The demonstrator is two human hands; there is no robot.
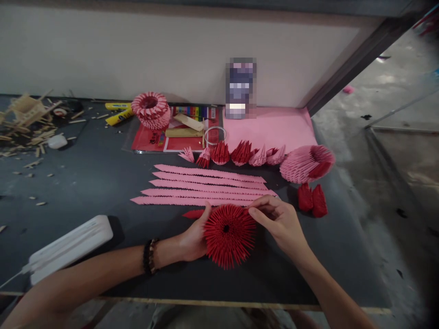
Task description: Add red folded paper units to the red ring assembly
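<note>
A round red folded-paper piece [230,237], with pleats radiating from a small dark hole, is held above the front of the table. My left hand [196,238] grips its left side, thumb up along the edge. At its upper right rim, the thumb and fingers of my right hand [279,221] are pinched together; whatever lies between them is too small to make out. Behind the piece lie several long pink folded-paper strips [202,184] in parallel rows. The pointed end of a red strip [192,214] shows beside my left thumb.
Pink and red paper clusters [241,153] stand in a row behind the strips. A pink paper bowl [305,164] and red blocks [312,200] are at right. A phone [240,89] leans on the back wall. At left are a white power strip [73,246] and wood scraps [29,123].
</note>
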